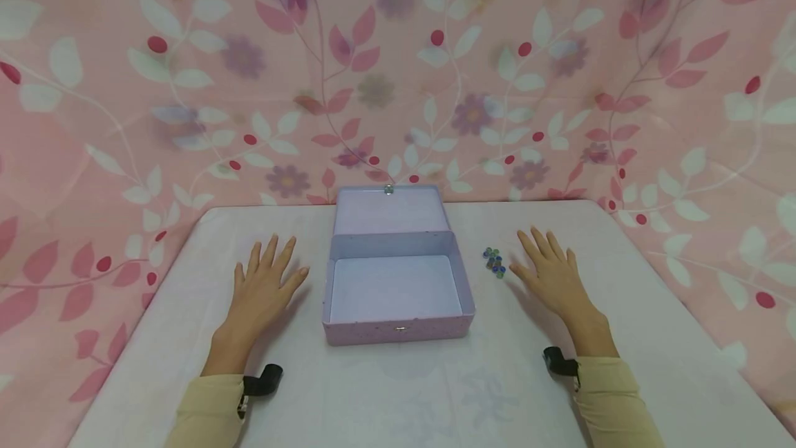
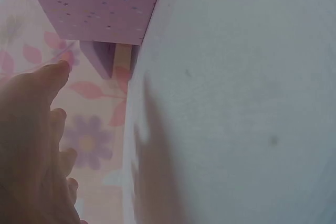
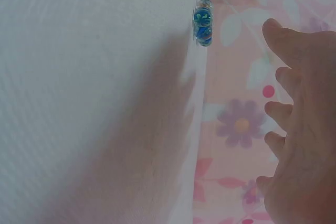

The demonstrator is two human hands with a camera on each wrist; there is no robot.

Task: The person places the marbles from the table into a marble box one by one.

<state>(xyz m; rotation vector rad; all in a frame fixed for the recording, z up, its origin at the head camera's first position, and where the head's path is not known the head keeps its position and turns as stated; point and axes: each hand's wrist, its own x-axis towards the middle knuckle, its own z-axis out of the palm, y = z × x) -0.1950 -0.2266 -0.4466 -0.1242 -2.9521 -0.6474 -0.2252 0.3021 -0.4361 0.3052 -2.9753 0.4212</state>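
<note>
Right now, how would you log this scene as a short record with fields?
Left hand: fingers spread, holding nothing, left of the box
Right hand: fingers spread, holding nothing, nearest the marbles
Box: lilac, lid open at the back
Marbles: blue and green, clustered between box and right hand
Surface: white-covered table
Backdrop: pink floral cloth

The white counter [image 1: 385, 399] has rounded far corners and faint bluish marks toward its near side. 1 lilac box [image 1: 373, 334] stands around its middle, lid [image 1: 392, 211] open at the far side. Just right of the box, 1 small cluster of blue and green marbles [image 1: 495, 268] lies directly on the surface.
</note>
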